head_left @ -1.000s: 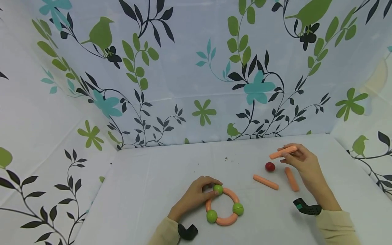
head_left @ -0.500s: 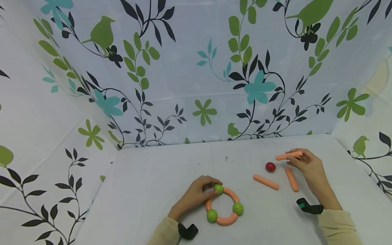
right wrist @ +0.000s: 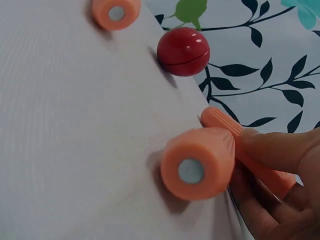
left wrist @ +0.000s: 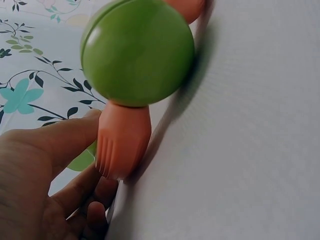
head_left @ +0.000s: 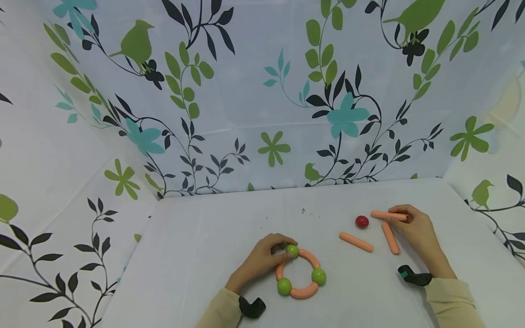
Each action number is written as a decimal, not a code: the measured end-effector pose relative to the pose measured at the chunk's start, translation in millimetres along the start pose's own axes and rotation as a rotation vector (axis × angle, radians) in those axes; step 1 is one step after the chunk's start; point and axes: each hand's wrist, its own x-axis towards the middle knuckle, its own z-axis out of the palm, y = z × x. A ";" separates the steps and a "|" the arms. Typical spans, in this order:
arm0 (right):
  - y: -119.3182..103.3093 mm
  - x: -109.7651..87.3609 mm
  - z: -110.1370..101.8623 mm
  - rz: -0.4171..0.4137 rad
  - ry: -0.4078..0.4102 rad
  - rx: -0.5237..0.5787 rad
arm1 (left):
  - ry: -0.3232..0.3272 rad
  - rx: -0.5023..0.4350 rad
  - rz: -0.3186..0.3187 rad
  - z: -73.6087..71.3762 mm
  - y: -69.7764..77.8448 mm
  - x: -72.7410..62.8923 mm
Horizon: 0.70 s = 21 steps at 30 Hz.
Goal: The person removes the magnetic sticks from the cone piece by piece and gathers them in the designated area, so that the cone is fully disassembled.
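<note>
On the white table lies a ring of curved orange pieces [head_left: 304, 292] joined by green balls [head_left: 319, 276]. My left hand [head_left: 262, 259] pinches the ring's far green ball [head_left: 292, 251] between thumb and fingers. In the left wrist view a nearer green ball [left wrist: 137, 52] and a curved orange piece [left wrist: 123, 137] partly cover it. My right hand [head_left: 415, 230] holds a straight orange rod [head_left: 383, 214] by its right part, low over the table. Just below it lies a second orange rod [head_left: 391, 238], a silver disc in its end [right wrist: 191, 171].
A red ball [head_left: 362, 222] sits left of the held rod. Another straight orange rod [head_left: 356, 242] lies between the ring and the right hand. A patterned cloth [head_left: 246, 91] rises behind the table's far edge.
My right hand has moved right and down toward the table, and the rod in it has turned from slanting up rightward to nearly level. The left hand and ring stay put.
</note>
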 end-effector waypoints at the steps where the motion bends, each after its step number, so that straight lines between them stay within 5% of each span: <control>1: 0.4 -0.5 -0.1 -0.010 0.012 -0.042 | 0.002 0.000 0.001 0.4 -0.1 -0.1; 9: 3.3 -1.8 -1.0 -0.076 0.053 -0.216 | 0.022 0.016 -0.003 3.1 -1.5 -0.7; 21: 3.7 -0.3 -2.0 -0.104 0.016 -0.221 | 0.059 0.050 0.018 1.2 -5.3 0.3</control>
